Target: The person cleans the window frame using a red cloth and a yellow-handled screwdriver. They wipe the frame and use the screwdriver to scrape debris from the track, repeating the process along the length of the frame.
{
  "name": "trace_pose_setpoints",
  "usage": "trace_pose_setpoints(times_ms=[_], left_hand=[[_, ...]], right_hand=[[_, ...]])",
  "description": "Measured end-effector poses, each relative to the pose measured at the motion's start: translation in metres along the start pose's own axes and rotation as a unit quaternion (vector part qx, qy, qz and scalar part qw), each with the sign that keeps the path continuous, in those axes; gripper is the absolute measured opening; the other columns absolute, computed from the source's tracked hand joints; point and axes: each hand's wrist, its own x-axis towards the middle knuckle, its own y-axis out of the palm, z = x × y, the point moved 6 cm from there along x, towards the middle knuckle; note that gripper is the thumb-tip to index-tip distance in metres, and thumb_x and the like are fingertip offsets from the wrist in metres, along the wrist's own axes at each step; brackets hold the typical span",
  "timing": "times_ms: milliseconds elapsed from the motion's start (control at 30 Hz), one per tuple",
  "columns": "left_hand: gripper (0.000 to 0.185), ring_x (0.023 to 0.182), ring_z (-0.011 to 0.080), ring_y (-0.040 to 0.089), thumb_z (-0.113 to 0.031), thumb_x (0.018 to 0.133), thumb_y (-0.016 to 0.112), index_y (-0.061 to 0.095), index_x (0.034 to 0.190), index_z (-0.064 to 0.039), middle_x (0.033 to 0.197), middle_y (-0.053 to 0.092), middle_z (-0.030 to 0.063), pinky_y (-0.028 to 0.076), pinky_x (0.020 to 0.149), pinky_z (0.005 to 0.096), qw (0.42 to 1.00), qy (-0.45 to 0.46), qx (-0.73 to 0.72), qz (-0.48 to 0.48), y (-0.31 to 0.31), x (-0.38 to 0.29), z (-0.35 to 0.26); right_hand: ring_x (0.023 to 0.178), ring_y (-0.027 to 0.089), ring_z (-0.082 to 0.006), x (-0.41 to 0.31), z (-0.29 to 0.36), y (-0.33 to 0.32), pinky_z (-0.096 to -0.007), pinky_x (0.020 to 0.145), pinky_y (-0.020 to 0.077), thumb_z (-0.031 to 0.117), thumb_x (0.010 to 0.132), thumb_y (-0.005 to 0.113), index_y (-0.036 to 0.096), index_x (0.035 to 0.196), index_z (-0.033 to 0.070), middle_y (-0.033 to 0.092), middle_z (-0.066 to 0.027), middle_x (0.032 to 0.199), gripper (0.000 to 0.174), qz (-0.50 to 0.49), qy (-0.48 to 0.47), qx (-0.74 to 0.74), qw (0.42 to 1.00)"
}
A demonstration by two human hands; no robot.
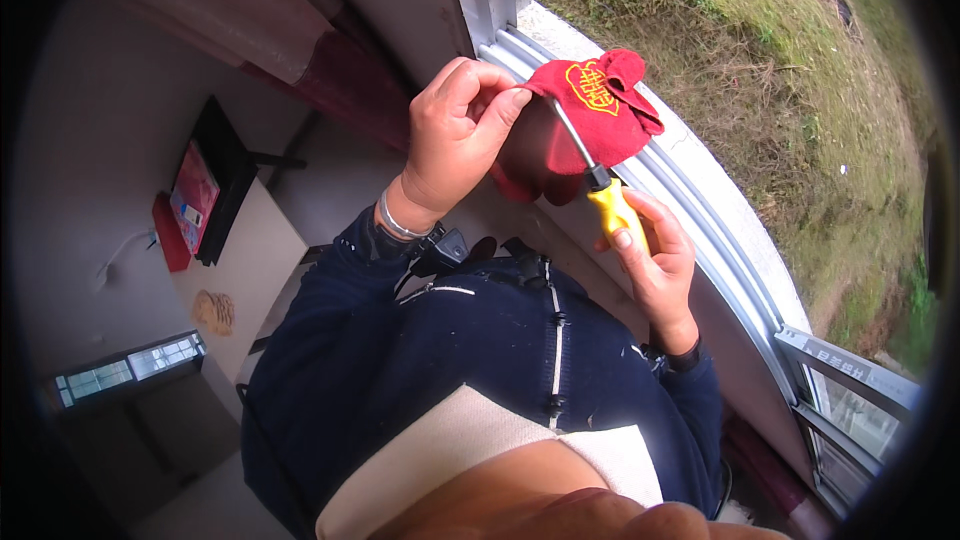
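Note:
Between the thumb and index finger of my left hand (457, 135) is pinched the edge of a red cloth (566, 139). A yellow embroidered emblem marks the cloth's upper part, and its far end is bunched up. My right hand (664, 266) grips the yellow handle of a screwdriver (616, 210). Its metal shaft points up and left, with the tip at the cloth near my left fingertips. Whether the tip pierces or only touches the fabric, I cannot tell. The cloth hangs over the inner side of the window's metal sliding track (682, 210).
A sliding window sash (847, 367) stands at the lower right, with a grassy slope (750, 90) outside. Pink and dark red curtains (352, 82) hang to the left. Beyond them, a pale table (247, 240) holds a black-framed object (225, 180).

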Motion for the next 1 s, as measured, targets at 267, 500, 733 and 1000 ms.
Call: trace_pose_setpoints(times_ms=[267,500,733,1000], left_hand=[[0.020,0.072,0.0140,0.061,-0.002,0.081,0.071,0.065,0.100,-0.004,0.088,0.060,0.0054,0.049,0.065,0.0259,0.998,-0.035,-0.059,0.003,0.046,-0.040,0.028],[0.059,0.098,0.0196,0.055,-0.020,0.080,0.077,0.045,0.128,-0.004,0.112,0.052,0.0089,0.048,0.083,0.0332,0.992,-0.120,0.019,-0.043,0.039,-0.065,0.103],[0.054,0.096,0.0341,0.059,-0.021,0.082,0.072,0.042,0.121,0.001,0.102,0.058,0.0227,0.047,0.084,0.0405,0.968,-0.226,-0.103,0.035,0.061,-0.072,0.144],[0.038,0.090,0.0374,0.061,-0.020,0.086,0.068,0.047,0.109,0.002,0.096,0.060,0.0224,0.048,0.078,0.0405,0.971,-0.178,-0.154,0.033,0.060,-0.072,0.132]], right_hand=[[0.090,0.063,-0.0162,0.036,0.004,-0.005,-0.0278,0.078,0.0510,0.008,0.090,0.065,0.058,0.122,-0.002,0.062,-0.0110,0.106,0.035,0.008,-0.067,-0.231,0.970],[0.081,0.064,-0.0329,0.118,0.025,0.033,-0.0383,0.068,0.0513,0.008,0.082,0.069,0.063,0.113,0.005,0.063,-0.0146,0.092,0.031,0.055,-0.175,-0.503,0.845],[0.067,0.064,-0.0339,0.143,0.017,0.064,-0.0433,0.060,0.0532,0.015,0.083,0.064,0.062,0.105,0.009,0.061,-0.0142,0.083,0.023,0.061,-0.174,-0.608,0.772],[0.084,0.069,-0.0313,0.176,0.020,0.031,-0.0360,0.077,0.0530,0.013,0.081,0.068,0.067,0.109,-0.001,0.069,-0.0208,0.095,0.031,0.197,-0.073,-0.420,0.883]])
